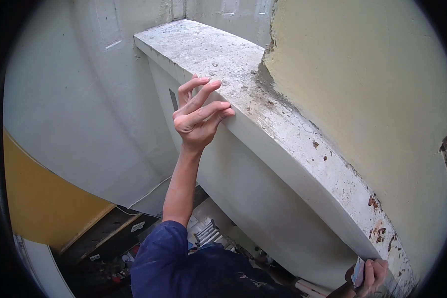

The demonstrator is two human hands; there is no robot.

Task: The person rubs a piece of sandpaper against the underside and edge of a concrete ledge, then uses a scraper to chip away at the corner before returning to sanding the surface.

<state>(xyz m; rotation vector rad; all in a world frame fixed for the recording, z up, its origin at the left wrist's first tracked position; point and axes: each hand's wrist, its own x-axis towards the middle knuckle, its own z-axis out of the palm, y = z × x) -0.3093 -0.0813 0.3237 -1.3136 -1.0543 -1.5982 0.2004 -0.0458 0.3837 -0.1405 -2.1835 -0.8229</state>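
My left hand (199,113) is raised with its fingers spread and curled, the fingertips touching the outer edge of a rough white concrete ledge (263,114). It holds nothing. At the bottom right corner, my right hand (371,275) is closed on a small flat tool with a pale blade (357,272), held against the lower end of the ledge. Above the ledge rises a yellowish plastered wall (362,84) with a ragged broken edge at its left.
White walls (84,99) enclose a deep drop below the ledge. Far beneath lie a yellow wall section (39,198), a dark floor with clutter (114,248), a thin cable and several pale slats (208,232). Rust-coloured spots (380,231) mark the ledge.
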